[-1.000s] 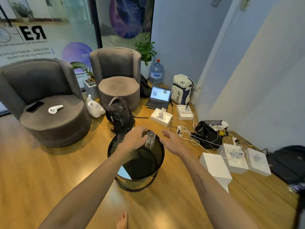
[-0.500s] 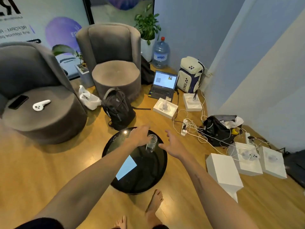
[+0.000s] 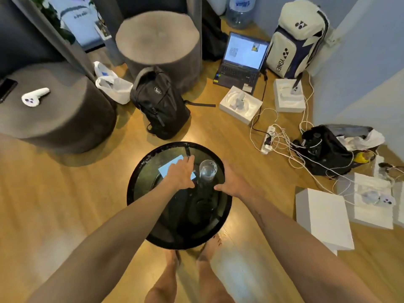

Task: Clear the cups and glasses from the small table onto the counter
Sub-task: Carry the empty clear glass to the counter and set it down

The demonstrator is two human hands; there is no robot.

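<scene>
1. Soft, even daylight fills the room, bright enough to read colours clearly
2. The small table (image 3: 140, 193) has a glossy black top that mirrors a pale blue rectangle of light beside the left hand (image 3: 182, 173)
3. Near the table's front edge the wooden floor (image 3: 240, 259) shows a whitish sheen
4. Left of the table the grey chairs (image 3: 54, 119) are smeared by motion blur
5. Far from the table, walls and forearms bend with wide-angle distortion
6. Shadows stay faint and diffuse

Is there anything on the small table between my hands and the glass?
Nothing visible. The glass stands upright on the small table between the left hand and right hand, with only bare dark tabletop in each gap.
</scene>
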